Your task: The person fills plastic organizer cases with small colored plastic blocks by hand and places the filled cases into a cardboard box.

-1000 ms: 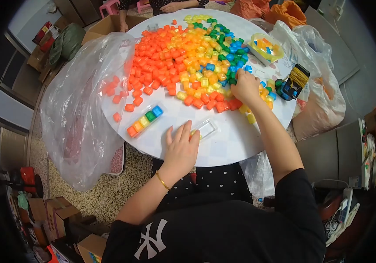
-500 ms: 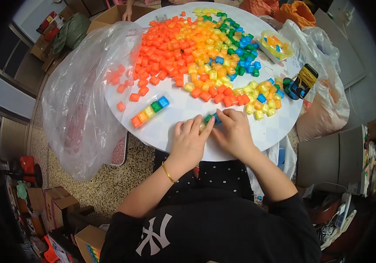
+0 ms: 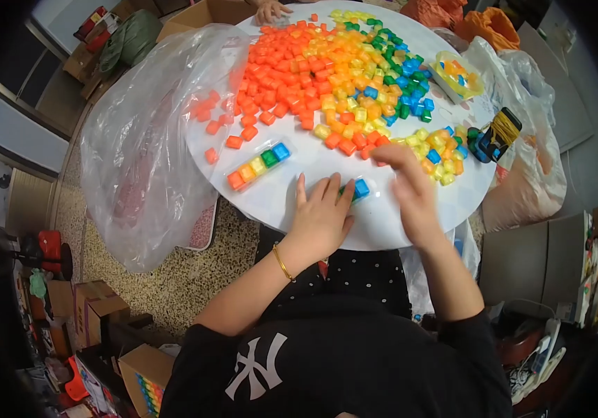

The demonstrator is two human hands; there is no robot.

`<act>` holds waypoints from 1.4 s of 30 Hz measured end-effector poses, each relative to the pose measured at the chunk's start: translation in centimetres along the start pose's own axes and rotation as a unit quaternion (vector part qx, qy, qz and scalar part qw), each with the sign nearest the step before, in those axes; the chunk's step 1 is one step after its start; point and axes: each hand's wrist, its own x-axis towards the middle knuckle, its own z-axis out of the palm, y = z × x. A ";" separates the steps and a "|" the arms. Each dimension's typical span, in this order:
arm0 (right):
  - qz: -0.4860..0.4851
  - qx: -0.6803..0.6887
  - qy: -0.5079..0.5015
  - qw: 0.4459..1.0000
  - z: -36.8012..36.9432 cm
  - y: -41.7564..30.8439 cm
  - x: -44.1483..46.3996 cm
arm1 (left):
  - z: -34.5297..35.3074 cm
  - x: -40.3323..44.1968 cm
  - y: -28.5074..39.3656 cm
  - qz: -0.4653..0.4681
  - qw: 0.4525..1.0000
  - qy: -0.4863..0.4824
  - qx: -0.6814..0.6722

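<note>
My left hand lies palm down at the near side of the round table, fingers stretched over a small clear tray. A blue cube shows at the tray's right end, with a bit of green beside it; my fingers cover the rest. My right hand, blurred, is raised just right of this tray, thumb and forefinger apart, with nothing visible between them. Its fingertips are near the closest orange cubes. To the left, another clear tray holds a row of cubes running from red-orange through yellow and green to blue.
A large pile of loose translucent cubes covers the table's far side. At right are a yellow-rimmed container and a dark holder with yellow cord. A clear plastic bag drapes over the left edge. Another person's hand is at the far edge.
My right hand has left the tray and moved up and right. The left hand stays over the tray, fingers flatter. The other person's hand has come onto the far table edge. My view has shifted slightly.
</note>
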 end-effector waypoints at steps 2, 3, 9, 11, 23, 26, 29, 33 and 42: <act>-0.041 0.146 -0.045 0.987 -1.2 -3.9 1.6 | 0.0 0.0 0.3 -0.008 1.000 0.004 0.013; -0.026 0.195 -0.085 0.977 -1.2 -5.8 1.5 | 0.3 -0.1 0.2 -0.011 1.000 0.012 0.012; -0.132 0.311 -0.083 0.938 -1.3 -11.4 2.9 | -0.1 -0.4 -0.1 -0.005 0.999 0.016 -0.051; -0.152 0.388 -0.166 0.894 -1.3 -12.8 3.1 | -1.1 -0.3 0.4 -0.013 0.999 0.028 -0.011; -0.172 0.369 -0.218 0.887 -2.0 -12.0 3.1 | -1.1 -0.5 0.0 0.007 0.995 0.075 -0.068; -0.185 0.383 -0.206 0.881 -1.4 -10.9 3.0 | -5.0 -1.0 -0.9 0.036 0.983 0.139 -0.117; -0.140 0.356 -0.180 0.906 -2.1 -10.1 1.8 | -13.7 -2.0 -2.0 -0.093 0.946 0.293 -0.101; -0.092 0.365 -0.136 0.916 -2.3 -8.8 -0.2 | -25.5 -5.4 -5.3 0.252 0.848 0.297 -0.359; -0.033 0.406 -0.139 0.902 -0.5 -9.4 -3.2 | -16.7 -3.9 2.0 0.026 0.765 0.171 -0.620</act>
